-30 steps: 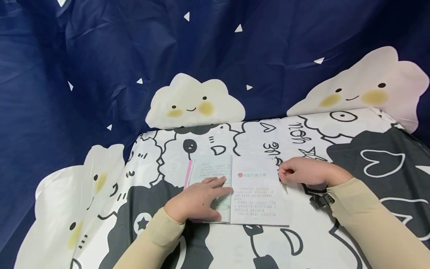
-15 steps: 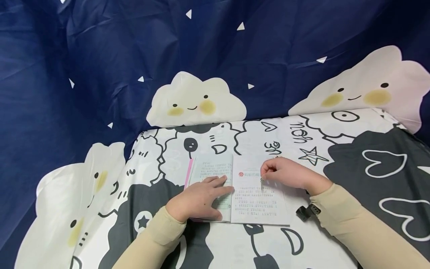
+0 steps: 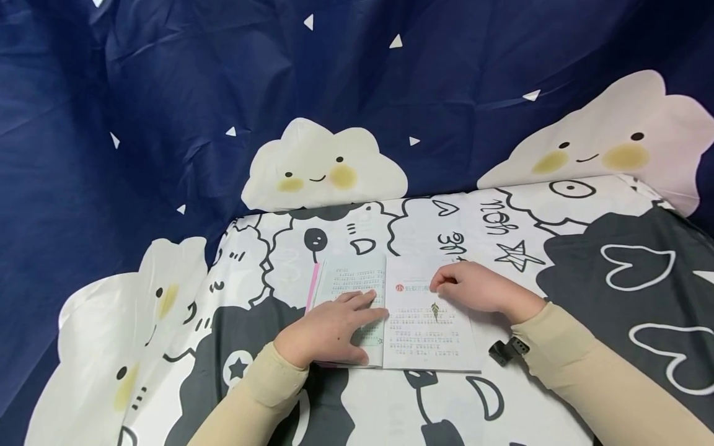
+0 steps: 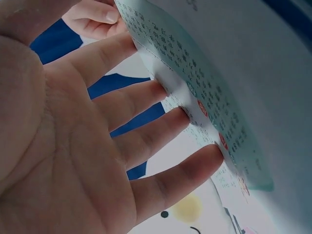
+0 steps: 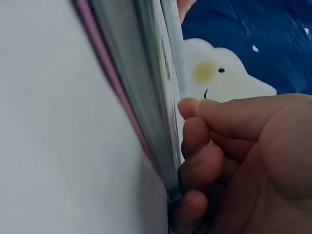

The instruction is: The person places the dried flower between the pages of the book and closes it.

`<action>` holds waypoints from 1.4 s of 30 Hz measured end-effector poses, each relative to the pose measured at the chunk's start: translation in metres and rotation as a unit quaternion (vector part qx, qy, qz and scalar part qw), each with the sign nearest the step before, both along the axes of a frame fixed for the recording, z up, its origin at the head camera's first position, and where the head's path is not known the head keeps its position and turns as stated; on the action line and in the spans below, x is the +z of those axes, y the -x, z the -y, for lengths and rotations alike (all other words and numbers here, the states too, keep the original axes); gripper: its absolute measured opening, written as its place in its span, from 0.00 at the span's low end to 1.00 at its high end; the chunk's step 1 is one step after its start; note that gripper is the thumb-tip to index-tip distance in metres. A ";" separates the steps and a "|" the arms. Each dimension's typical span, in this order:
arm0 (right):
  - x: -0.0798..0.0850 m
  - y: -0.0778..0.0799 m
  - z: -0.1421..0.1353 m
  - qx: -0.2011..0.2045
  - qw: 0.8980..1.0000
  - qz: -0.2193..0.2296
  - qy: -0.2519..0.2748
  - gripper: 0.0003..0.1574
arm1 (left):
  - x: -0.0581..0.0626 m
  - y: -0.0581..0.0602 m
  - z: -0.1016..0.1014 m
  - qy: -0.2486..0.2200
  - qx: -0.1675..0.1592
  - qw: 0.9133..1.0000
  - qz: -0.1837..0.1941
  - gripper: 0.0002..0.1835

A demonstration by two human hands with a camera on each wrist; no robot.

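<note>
An open book (image 3: pixel 429 347) lies on the patterned cloth, a pale green page on its left and a white printed page on its right. My left hand (image 3: pixel 329 331) rests on the left page with fingers spread, its fingertips (image 4: pixel 209 156) touching the paper in the left wrist view. A small green leaf (image 3: pixel 435 311) lies on the white page. Just above the leaf, my right hand (image 3: pixel 474 288) stays with curled fingers, apart from it. In the right wrist view, the thumb and index finger (image 5: pixel 195 131) meet beside the page edges, with nothing visible between them.
The black-and-white cartoon cloth (image 3: pixel 530 396) spreads under the book. Behind it hangs a dark blue curtain (image 3: pixel 357 68) with white clouds (image 3: pixel 323 167). A small black device (image 3: pixel 507 352) is at my right wrist.
My right hand has come left from the book's right edge with the leaf and let it go on the white page. My left hand has stayed in place.
</note>
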State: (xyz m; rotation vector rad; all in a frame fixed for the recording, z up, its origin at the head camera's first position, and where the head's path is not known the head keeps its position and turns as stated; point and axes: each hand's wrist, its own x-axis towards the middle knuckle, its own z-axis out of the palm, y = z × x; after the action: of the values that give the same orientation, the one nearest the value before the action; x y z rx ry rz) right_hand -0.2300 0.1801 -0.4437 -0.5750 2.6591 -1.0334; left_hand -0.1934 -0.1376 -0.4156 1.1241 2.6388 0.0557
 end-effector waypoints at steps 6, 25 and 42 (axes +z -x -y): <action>0.003 0.001 -0.009 0.001 0.998 -0.002 -0.061 0.35 | -0.001 -0.007 -0.002 0.016 0.014 1.000 0.012 0.55; 0.003 0.004 -0.014 0.020 0.995 -0.004 -0.094 0.44 | 0.052 -0.033 0.012 -0.002 -0.088 0.974 -0.207 0.16; 0.001 0.004 -0.019 0.029 0.997 -0.015 -0.067 0.43 | 0.060 -0.014 0.009 -0.243 -0.161 0.915 -0.280 0.27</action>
State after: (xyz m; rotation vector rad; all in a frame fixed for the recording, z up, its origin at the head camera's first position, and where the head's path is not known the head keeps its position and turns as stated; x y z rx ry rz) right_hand -0.2343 0.1988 -0.4428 -0.6401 2.6955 -0.8285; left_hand -0.1797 -0.1463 -0.3557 1.9878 2.9608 0.3992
